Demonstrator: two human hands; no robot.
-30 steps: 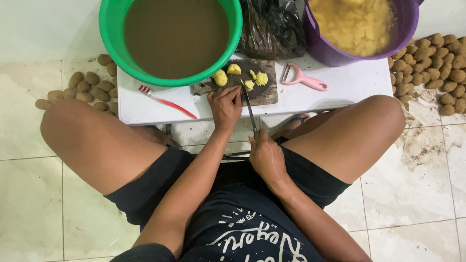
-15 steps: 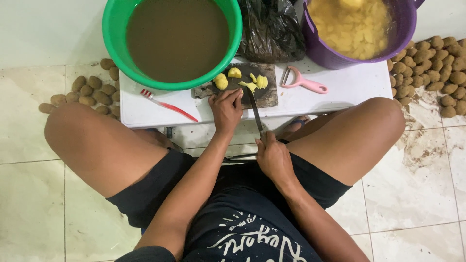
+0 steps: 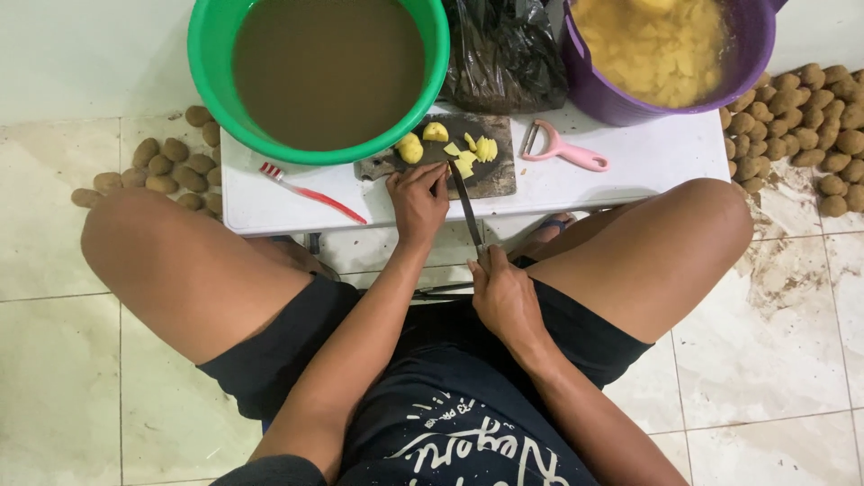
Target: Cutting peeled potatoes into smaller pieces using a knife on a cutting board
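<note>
A dark cutting board (image 3: 490, 176) lies on a low white table (image 3: 648, 171) with peeled yellow potato pieces (image 3: 466, 153) on it. My left hand (image 3: 418, 200) rests at the board's near edge, fingers curled on something I cannot make out. My right hand (image 3: 504, 292) grips the handle of a long knife (image 3: 465, 209), whose blade points up onto the board beside the left hand.
A green tub of murky water (image 3: 324, 72), a black plastic bag (image 3: 504, 54) and a purple bucket of cut potato (image 3: 666, 54) stand behind the board. A pink peeler (image 3: 562, 151) and a red toothbrush (image 3: 310, 193) lie on the table. Unpeeled potatoes (image 3: 810, 117) are heaped on the floor at both sides.
The knife blade has swung slightly left, closer to my left hand. Both hands keep about the same places.
</note>
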